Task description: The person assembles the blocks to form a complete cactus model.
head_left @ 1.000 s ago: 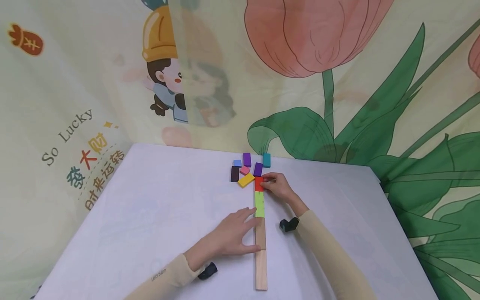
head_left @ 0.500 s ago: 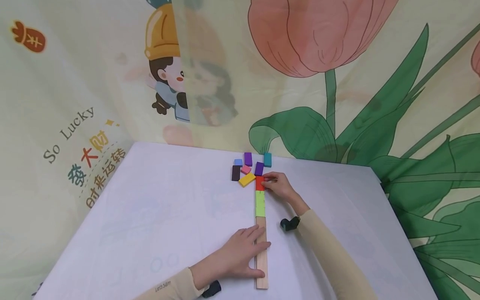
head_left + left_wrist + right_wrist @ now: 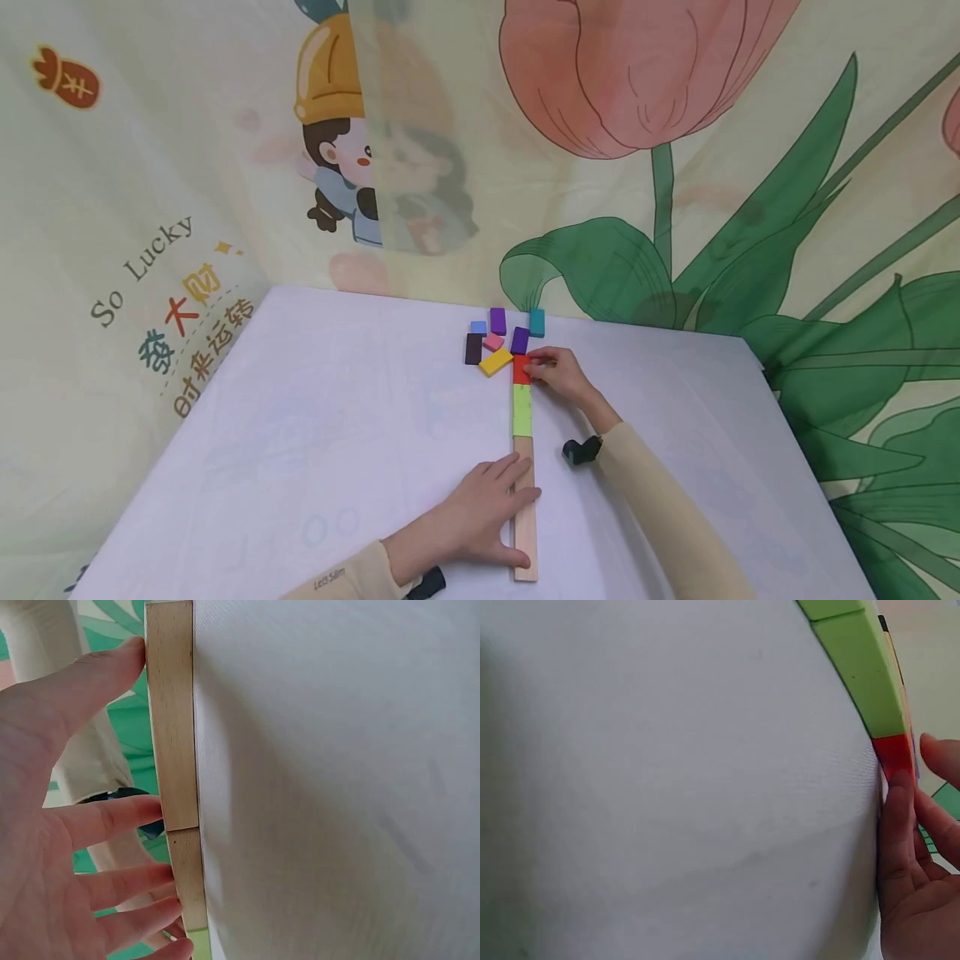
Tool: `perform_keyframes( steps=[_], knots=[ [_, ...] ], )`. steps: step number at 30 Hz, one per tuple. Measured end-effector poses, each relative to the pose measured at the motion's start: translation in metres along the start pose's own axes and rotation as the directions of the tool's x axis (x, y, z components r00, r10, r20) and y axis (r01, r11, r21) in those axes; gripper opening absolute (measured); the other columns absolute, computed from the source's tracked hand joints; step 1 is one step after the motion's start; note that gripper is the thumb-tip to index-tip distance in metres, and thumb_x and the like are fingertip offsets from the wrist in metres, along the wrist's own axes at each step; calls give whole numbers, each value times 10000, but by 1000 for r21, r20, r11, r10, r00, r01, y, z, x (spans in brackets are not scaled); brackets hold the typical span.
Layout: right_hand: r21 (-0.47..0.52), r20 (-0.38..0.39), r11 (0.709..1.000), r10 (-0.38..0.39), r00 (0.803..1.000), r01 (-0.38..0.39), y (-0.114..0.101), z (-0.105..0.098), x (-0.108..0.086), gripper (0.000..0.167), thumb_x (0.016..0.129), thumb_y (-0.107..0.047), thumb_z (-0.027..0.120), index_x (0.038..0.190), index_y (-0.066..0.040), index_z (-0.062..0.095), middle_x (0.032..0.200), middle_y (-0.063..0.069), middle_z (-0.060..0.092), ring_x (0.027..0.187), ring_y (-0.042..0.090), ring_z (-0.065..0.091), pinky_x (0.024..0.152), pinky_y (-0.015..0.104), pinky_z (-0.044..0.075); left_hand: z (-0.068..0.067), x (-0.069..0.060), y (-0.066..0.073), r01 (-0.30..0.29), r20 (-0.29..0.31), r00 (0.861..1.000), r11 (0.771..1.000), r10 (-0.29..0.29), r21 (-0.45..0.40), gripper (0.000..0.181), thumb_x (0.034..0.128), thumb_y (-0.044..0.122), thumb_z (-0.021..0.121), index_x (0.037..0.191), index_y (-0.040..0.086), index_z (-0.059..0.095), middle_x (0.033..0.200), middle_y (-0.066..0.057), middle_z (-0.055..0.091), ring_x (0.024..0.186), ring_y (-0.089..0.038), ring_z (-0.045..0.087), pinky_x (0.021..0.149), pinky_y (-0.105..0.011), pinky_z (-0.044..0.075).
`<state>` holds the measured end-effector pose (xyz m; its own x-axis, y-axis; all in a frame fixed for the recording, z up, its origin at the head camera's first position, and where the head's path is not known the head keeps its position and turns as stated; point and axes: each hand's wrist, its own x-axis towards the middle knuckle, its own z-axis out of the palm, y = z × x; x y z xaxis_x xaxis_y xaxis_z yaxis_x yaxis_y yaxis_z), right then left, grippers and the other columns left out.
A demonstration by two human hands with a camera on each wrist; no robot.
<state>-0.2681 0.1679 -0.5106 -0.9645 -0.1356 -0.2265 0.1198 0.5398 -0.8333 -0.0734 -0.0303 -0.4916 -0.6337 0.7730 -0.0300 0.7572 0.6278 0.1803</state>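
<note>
A straight row of blocks runs away from the near edge: plain wood blocks (image 3: 527,533) (image 3: 172,712), light green blocks (image 3: 522,410) (image 3: 861,671), then a red block (image 3: 521,369) (image 3: 894,754) at the far end. My left hand (image 3: 480,510) (image 3: 67,817) lies spread over the wood blocks, its fingertips touching them. At the far end, the fingertips of my right hand (image 3: 561,373) (image 3: 922,862) touch the right side of the red block, its fingers slightly bent. Part of the wood blocks is hidden under my left hand in the head view.
Beyond the red block lie a yellow block (image 3: 496,362), a black block (image 3: 473,349), a pink block (image 3: 492,342), a small blue block (image 3: 478,327), two purple blocks (image 3: 498,321) (image 3: 520,340) and a teal block (image 3: 537,322). A printed cloth hangs behind the white table (image 3: 337,417).
My left hand has moved toward the near end of the row, from beside the green and wood blocks onto the wood blocks. My right hand stays at the red block.
</note>
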Motion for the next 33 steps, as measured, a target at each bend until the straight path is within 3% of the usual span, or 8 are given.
perform_keyframes(
  steps=[7, 13, 17, 23, 25, 28, 30, 33],
  knots=[
    [-46, -81, 999, -25, 996, 21, -14, -6, 15, 430, 929, -277, 647, 1307, -87, 570, 1149, 157, 596, 885, 231, 636, 758, 258, 571, -1, 1, 0, 21, 3, 1000, 1000, -21, -10, 776, 762, 732, 615, 1370, 258, 523, 1519, -80, 407, 1416, -256, 366, 1039, -393, 428],
    [-246, 12, 969, 5, 1000, -2, -29, -6, 32, 601, 921, -305, 654, 1442, -93, 442, 1232, 183, 559, 1030, 273, 551, 864, 324, 544, 1, 1, 0, 25, 6, 1000, 999, -24, -40, 777, 760, 725, 625, 1372, 259, 522, 1523, -82, 403, 1413, -260, 376, 1031, -394, 436],
    [-308, 21, 951, 31, 999, -23, -34, -5, 36, 624, 904, -282, 677, 1444, -80, 439, 1232, 186, 553, 1058, 285, 517, 900, 355, 521, 1, 0, -1, 8, -3, 1000, 999, -8, -44, 773, 767, 730, 611, 1373, 259, 521, 1520, -82, 406, 1405, -260, 387, 1018, -388, 446],
    [-233, -96, 972, -62, 993, 38, -32, 1, 34, 535, 875, -195, 716, 1307, -30, 448, 1171, 182, 543, 1041, 286, 529, 901, 372, 525, 3, 0, -1, 15, 3, 1000, 999, -15, -38, 771, 775, 734, 598, 1384, 270, 505, 1532, -72, 391, 1411, -254, 373, 1026, -392, 437],
    [-179, -175, 980, -114, 978, 82, -30, 2, 33, 452, 882, -145, 703, 1245, -18, 465, 1152, 186, 555, 1027, 294, 554, 903, 383, 533, 3, 0, -1, 16, 5, 1000, 999, -15, -31, 773, 777, 743, 585, 1386, 275, 500, 1536, -71, 386, 1410, -255, 374, 1029, -392, 436],
    [-69, -298, 983, -183, 937, 170, -28, 0, 29, 345, 889, -84, 682, 1179, 16, 524, 1137, 213, 593, 1026, 315, 591, 909, 407, 542, 3, 0, 0, 18, 7, 1000, 1000, -18, -23, 776, 775, 751, 580, 1385, 278, 501, 1538, -70, 385, 1411, -252, 375, 1032, -392, 437],
    [10, -361, 979, -186, 914, 203, -28, -6, 26, 328, 892, -73, 674, 1187, 16, 561, 1102, 205, 604, 981, 309, 609, 857, 348, 557, 2, 1, 0, 22, 18, 1000, 999, -22, -28, 778, 774, 751, 581, 1386, 278, 501, 1542, -69, 380, 1414, -251, 371, 1036, -395, 437],
    [110, -371, 969, -168, 913, 223, -26, -19, 20, 393, 891, -74, 670, 1265, -3, 574, 1028, 183, 586, 912, 312, 629, 740, 236, 557, 2, 1, 0, 24, 25, 999, 999, -23, -33, 778, 776, 749, 582, 1387, 274, 501, 1544, -71, 377, 1422, -254, 363, 1041, -397, 433]
  ],
)
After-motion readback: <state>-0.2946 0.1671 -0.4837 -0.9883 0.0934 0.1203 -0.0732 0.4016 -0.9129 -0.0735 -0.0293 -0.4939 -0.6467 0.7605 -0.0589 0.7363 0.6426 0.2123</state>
